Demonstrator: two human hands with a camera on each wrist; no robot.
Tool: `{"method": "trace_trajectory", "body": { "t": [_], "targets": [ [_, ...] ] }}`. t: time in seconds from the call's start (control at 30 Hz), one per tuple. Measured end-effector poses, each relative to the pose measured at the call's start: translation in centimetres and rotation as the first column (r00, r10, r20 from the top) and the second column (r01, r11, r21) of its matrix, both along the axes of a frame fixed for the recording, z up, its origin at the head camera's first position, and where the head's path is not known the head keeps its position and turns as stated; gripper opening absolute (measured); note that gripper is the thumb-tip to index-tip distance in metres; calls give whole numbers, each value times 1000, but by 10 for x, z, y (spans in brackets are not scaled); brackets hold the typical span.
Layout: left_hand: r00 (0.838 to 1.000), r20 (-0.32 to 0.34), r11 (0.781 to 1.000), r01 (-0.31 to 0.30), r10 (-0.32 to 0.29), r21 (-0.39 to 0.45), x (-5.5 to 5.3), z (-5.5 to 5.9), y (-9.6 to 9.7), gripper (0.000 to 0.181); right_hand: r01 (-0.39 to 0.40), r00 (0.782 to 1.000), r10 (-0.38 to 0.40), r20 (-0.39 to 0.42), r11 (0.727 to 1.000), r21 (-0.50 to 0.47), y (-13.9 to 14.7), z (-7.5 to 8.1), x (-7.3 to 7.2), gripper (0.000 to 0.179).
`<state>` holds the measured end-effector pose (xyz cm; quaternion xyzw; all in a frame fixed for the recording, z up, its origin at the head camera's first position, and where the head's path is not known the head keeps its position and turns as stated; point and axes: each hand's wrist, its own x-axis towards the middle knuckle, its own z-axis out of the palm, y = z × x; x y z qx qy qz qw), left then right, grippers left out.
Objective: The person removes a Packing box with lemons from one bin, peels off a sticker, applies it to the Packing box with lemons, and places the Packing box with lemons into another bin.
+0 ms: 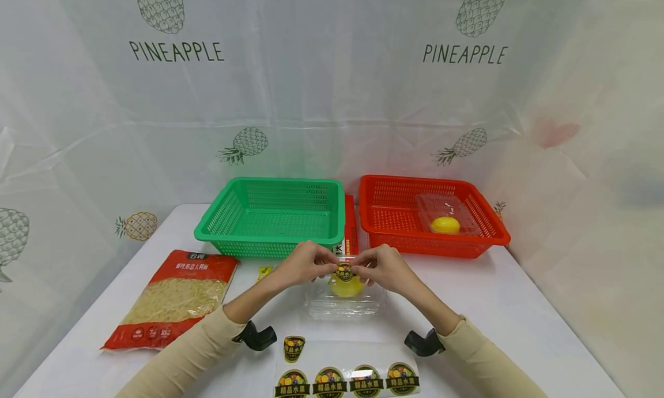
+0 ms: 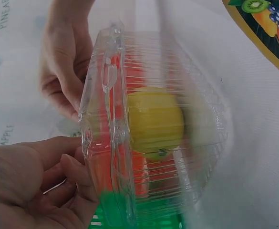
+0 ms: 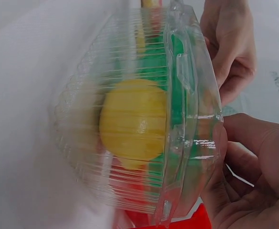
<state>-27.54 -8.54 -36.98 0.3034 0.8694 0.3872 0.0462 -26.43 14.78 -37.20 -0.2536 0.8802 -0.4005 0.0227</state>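
A clear plastic clamshell box [image 1: 344, 312] sits closed on the white table, with a yellow lemon [image 1: 346, 287] inside it. Over its lid, a dark round fruit sticker [image 1: 344, 271] is stretched between both hands. My left hand [image 1: 309, 263] pinches the sticker's left edge with thumb and finger. On the opposite edge, my right hand [image 1: 384, 265] pinches in the same way. Both wrist views show the lemon [image 2: 156, 121] through the box's ribbed side, with fingertips right at the lid; the sticker's face is hidden there.
In front lies a sheet [image 1: 342, 357] of similar stickers. A pasta bag [image 1: 178, 297] lies at left, near a small yellow packet [image 1: 264, 272]. Behind stand a green basket [image 1: 270, 248] and a red basket [image 1: 425, 244] holding another boxed lemon [image 1: 445, 225]. Something red [image 1: 350, 225] lies between them.
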Motion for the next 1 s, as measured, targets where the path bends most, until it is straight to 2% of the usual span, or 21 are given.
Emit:
{"method": "trace_trajectory", "body": {
  "t": [0.3, 0.63, 1.0],
  "targets": [
    [1000, 24, 1000, 6, -6, -12, 1, 2, 1, 13, 3, 1000, -3, 12, 1000, -3, 0, -2, -1, 13],
    [1000, 21, 1000, 7, -6, -26, 0, 1, 4, 12, 14, 1000, -14, 23, 1000, 11, -1, -1, 0, 13],
    [996, -79, 990, 20, -31, -142, -5, 6, 14, 4, 10, 999, -11, 47, 1000, 30, -4, -1, -1, 9]
  ]
}}
